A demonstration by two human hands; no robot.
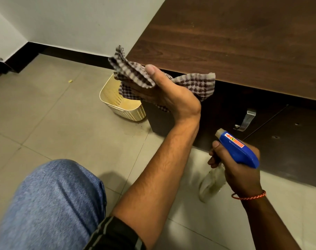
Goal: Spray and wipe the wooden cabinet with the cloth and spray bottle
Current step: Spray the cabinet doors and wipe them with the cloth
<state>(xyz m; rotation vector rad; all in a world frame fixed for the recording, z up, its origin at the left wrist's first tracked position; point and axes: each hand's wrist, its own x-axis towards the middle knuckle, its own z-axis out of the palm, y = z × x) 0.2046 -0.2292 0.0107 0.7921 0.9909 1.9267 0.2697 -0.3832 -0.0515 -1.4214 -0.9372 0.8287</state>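
Left hand (pixel 168 94) is clutching the cloth (pixel 133 76) at the cabinet (pixel 225 42) corner (likely to wipe); right hand (pixel 241 175) is aiming the gripped spray bottle (pixel 238 152).

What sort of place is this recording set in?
Probably a room in a home, seen from near floor level. A dark wooden cabinet with a metal door handle stands on a tiled floor by a white wall, with a cream plastic basket beside it.

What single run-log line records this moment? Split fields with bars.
left hand: holds checked cloth at top edge of wooden cabinet | right hand: grips spray bottle before cabinet front | cloth-cabinet contact: cannot tell
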